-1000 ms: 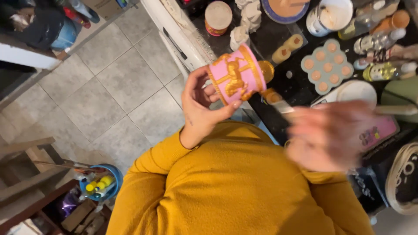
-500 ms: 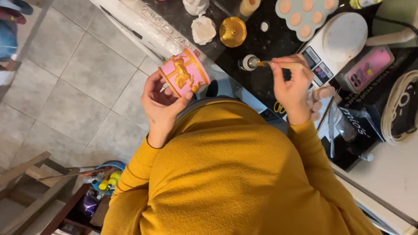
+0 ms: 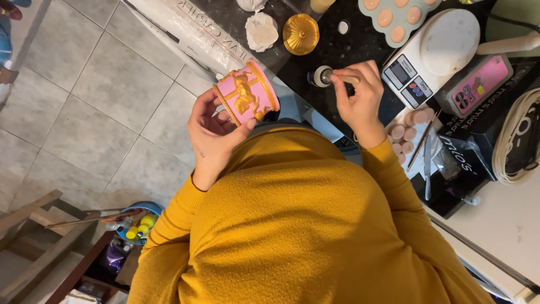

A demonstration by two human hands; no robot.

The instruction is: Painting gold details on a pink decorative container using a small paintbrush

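Observation:
My left hand [image 3: 212, 130] holds a pink round carousel-shaped piece [image 3: 246, 93] with gold horse and trim, raised over the counter's edge. My right hand [image 3: 358, 97] grips a thin brush [image 3: 339, 76], and the brush tip is at the mouth of a small open paint jar [image 3: 321, 76] standing on the dark counter. Both arms wear mustard yellow sleeves.
On the dark counter stand a gold lid [image 3: 301, 34], a white moulded piece [image 3: 262, 31], a blue-rimmed mould with peach discs [image 3: 397, 18], a kitchen scale [image 3: 433, 53], a pink device [image 3: 476, 85] and coiled cord [image 3: 520, 146]. Grey floor tiles lie left, with a paint bucket [image 3: 135, 228] below.
The view has shifted along the counter. My right hand has brought the brush down to the small jar. The left hand still holds the pink piece.

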